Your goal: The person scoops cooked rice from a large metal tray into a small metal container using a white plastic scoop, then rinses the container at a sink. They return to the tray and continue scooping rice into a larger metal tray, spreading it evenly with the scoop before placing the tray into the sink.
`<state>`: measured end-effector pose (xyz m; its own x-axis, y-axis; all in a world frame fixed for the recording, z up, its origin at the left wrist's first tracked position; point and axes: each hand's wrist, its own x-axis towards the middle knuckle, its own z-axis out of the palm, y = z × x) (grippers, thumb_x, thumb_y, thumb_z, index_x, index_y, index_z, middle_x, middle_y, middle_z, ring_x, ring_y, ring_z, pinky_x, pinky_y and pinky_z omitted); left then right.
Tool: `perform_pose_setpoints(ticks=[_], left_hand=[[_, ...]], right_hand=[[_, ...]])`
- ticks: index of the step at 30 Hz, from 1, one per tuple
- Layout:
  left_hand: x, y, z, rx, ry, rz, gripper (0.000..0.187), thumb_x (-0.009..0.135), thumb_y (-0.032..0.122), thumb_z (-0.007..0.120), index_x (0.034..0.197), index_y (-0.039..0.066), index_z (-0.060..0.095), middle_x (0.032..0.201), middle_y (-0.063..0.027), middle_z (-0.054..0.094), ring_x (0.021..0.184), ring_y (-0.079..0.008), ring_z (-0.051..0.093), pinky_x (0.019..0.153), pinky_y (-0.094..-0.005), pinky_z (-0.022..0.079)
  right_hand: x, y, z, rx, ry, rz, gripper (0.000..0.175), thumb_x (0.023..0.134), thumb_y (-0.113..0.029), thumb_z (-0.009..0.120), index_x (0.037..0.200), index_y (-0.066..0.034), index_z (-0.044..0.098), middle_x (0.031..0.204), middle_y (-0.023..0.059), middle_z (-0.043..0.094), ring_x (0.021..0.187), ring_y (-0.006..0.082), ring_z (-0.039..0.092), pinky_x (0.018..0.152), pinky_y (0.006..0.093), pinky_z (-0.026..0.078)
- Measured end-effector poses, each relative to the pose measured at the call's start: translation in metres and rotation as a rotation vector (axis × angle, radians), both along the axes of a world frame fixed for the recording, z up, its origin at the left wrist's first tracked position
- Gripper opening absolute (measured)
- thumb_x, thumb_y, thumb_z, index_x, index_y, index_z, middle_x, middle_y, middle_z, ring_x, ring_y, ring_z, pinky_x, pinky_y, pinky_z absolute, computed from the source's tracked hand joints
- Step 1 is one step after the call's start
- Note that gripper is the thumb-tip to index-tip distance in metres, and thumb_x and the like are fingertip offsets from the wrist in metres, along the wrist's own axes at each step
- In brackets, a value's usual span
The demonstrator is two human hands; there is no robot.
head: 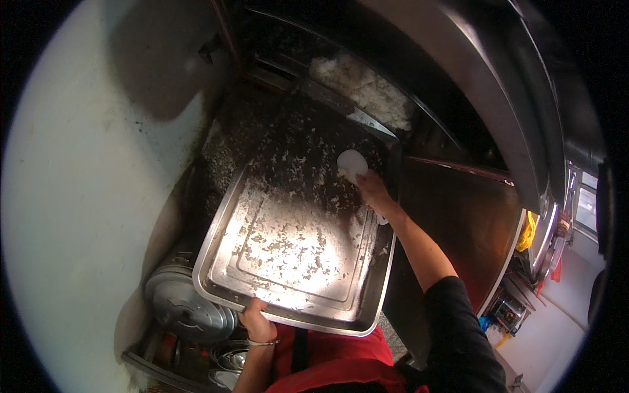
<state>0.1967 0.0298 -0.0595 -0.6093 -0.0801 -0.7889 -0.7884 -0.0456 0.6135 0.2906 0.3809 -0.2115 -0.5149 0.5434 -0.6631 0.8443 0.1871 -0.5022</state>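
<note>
A large rectangular metal tray (295, 255) is tilted in front of me, its far part in shadow. Bits that look like cooked rice are scattered over its bottom. At the near left rim, my left hand (258, 322) grips the tray. My right hand (376, 194) is closed on the handle of a white rice paddle (352, 162), whose round blade lies over the right far part of the tray. Beyond the far edge is a heap of white, rice-like food (363, 91) in a dark recess.
A pale wall (73, 196) stands at left. Stacked metal lids (186, 304) and metal bowls (231, 356) sit below left. A brown panel (457, 221) is at right, and a curved metal hood-like edge (491, 73) arches over the upper right.
</note>
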Motion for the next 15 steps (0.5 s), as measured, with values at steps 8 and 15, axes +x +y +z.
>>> perform_pose_setpoints(ticks=[8, 15], left_hand=[[-0.006, 0.01, 0.007, 0.0, -0.038, 0.012, 0.032, 0.062, -0.001, 0.045, 0.092, 0.0, 0.053, 0.092, -0.004, 0.05, 0.083, -0.0209, 0.052, 0.079, -0.032, 0.044], [-0.007, 0.007, 0.009, 0.039, -0.055, -0.029, 0.027, 0.062, -0.002, 0.045, 0.089, 0.0, 0.051, 0.087, -0.0025, 0.047, 0.08, -0.02, 0.05, 0.078, -0.0321, 0.043]], right_hand=[[-0.032, -0.043, 0.035, 0.108, -0.026, 0.196, 0.035, 0.089, -0.034, 0.046, 0.098, -0.0003, 0.053, 0.084, 0.0238, 0.059, 0.086, 0.0416, 0.056, 0.074, 0.0433, 0.044], [-0.041, -0.025, 0.007, 0.336, 0.274, 0.041, 0.034, 0.09, -0.031, 0.046, 0.097, 0.002, 0.051, 0.091, 0.0275, 0.056, 0.09, 0.0427, 0.054, 0.077, 0.0455, 0.042]])
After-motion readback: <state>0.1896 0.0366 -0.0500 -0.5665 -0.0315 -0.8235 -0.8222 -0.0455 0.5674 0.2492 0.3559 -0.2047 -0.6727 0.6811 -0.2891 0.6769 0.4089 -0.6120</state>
